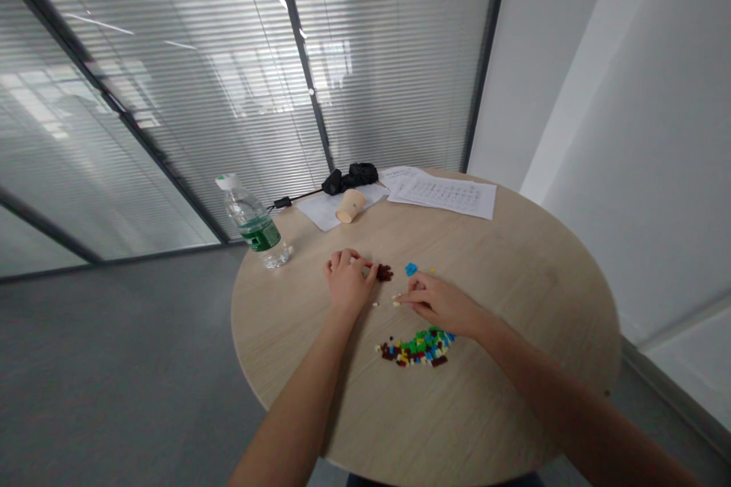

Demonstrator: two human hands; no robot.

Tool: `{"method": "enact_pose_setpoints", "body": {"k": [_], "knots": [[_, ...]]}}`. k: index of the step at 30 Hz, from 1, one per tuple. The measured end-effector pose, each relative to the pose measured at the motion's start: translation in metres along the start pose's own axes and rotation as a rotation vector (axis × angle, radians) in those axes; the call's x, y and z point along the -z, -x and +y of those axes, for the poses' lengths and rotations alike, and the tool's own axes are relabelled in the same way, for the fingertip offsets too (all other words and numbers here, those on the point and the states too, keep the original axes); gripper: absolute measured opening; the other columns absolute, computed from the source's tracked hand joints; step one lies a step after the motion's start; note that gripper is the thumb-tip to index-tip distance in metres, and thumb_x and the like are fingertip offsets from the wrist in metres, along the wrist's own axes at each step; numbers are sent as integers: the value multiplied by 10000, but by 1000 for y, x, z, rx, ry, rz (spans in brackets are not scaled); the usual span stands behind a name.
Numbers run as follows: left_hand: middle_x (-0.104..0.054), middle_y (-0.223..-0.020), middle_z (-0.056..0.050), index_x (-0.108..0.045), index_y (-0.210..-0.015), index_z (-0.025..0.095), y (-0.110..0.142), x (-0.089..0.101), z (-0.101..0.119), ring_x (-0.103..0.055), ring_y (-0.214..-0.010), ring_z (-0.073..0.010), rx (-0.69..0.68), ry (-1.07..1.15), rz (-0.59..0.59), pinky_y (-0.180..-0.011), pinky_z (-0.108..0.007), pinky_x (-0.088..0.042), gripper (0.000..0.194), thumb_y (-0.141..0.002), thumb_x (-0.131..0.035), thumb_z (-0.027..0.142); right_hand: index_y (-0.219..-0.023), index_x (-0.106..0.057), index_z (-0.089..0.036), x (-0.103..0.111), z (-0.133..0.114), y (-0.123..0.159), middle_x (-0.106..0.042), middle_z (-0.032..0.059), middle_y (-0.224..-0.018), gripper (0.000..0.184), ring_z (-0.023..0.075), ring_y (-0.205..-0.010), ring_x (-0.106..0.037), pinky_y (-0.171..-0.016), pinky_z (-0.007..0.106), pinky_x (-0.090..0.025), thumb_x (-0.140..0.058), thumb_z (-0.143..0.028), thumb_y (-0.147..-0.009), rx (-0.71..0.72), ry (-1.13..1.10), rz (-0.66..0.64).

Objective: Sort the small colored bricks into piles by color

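View: head camera, looking down across a round table (514, 281) with a pale wood-grain top.

Left hand (348, 281): fingers curled inward, tips drawn together on the tabletop; whether they grip anything is hidden.

Right hand (439, 304): fingers stretched out and loosely open, gripping nothing visible, their tips just beside tiny cream bricks (395, 303).

Between the hands: a small clump of dark brown bricks (384, 272) by the left fingertips, and a blue brick (411, 268) just past the right fingers.

Main pile: a curved spread of small green, blue, brown and yellow bricks (416, 348), just nearer the person than the right hand.

Far side of table: a water bottle (251, 224), a paper cup (351, 205) on its side on a white sheet (336, 209), printed papers (442, 194), a black bundle (349, 179) and a cable (297, 196).

Behind: a glass wall (171, 91) with blinds.
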State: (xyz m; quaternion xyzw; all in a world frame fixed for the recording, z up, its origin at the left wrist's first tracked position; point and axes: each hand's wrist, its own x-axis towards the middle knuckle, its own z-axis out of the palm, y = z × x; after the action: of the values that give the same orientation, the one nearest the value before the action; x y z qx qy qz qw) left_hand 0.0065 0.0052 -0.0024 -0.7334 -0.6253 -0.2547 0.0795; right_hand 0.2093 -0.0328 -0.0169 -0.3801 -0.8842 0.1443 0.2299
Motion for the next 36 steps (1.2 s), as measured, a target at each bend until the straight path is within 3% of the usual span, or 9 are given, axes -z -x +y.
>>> {"method": "enact_pose_setpoints", "body": {"k": [6, 11, 14, 22, 29, 36], "knots": [[-616, -953, -76, -722, -836, 199, -1, 2, -2, -491, -969, -243, -136, 172, -12, -852, -390, -401, 165, -831, -592, 301, -1090, -686, -213, 3, 3, 0, -624, 80, -996, 291, 173, -919, -586, -847, 297, -458, -527, -143, -856, -32, -63, 37], [-636, -888, -33, -674, -925, 189, 2, 11, -3, -563, -835, -157, -435, 410, -354, -764, -270, -444, 176, -802, -555, 153, -897, -717, -165, 8, 5, -1, -676, 63, -857, 200, 140, -714, -601, -677, 241, -470, -584, -84, -771, -186, -106, 97], [-625, -873, -32, -663, -941, 184, 6, 15, -2, -571, -796, -153, -501, 411, -447, -709, -251, -440, 214, -747, -585, 137, -826, -712, -171, 9, 5, -2, -677, 41, -767, 177, 122, -627, -584, -600, 214, -443, -595, -69, -741, -210, -119, 87], [-612, -839, -32, -653, -855, 174, 5, 15, 1, -557, -788, -164, -534, 356, -507, -708, -258, -429, 156, -701, -624, 170, -825, -706, -193, -4, -2, -9, -703, 29, -778, 160, 137, -686, -620, -634, 218, -453, -589, -101, -766, -209, -196, 110], [-606, -809, -27, -639, -780, 176, 6, 13, -1, -557, -793, -164, -517, 385, -487, -732, -266, -432, 58, -728, -615, 187, -838, -705, -188, 8, -1, -4, -727, 42, -836, 158, 145, -722, -654, -672, 234, -492, -562, -140, -789, -235, -336, 123], [-622, -868, -46, -655, -833, 181, 5, 15, 0, -569, -847, -185, -532, 369, -472, -771, -287, -443, 119, -717, -625, 176, -798, -706, -193, 7, 3, -1, -703, 16, -739, 155, 134, -643, -618, -603, 221, -461, -572, -130, -755, -229, -295, 63]]}}
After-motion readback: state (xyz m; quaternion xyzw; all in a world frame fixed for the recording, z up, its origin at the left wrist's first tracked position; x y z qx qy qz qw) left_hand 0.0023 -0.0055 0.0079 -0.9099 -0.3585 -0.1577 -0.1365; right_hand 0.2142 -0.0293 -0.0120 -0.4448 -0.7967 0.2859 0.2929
